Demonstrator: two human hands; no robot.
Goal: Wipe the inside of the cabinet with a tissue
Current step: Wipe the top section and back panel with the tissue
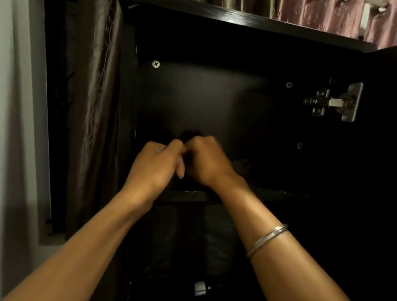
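Open dark cabinet (pixel 201 98): left hand (pixel 155 166) and right hand (pixel 206 162), fingers curled, knuckles touching, just above its shelf edge (pixel 189 195) — what they hold cannot be told; no tissue visible — bangle (pixel 266 239) below.

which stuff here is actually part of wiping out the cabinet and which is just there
Part of the job:
- cabinet, door open
- shelf the hands work over
- left hand and right hand, fingers curled, close together; no tissue can be made out

Just there:
- curtains behind
- door hinge
- bracelet on the right forearm
- small pale object on the lower shelf
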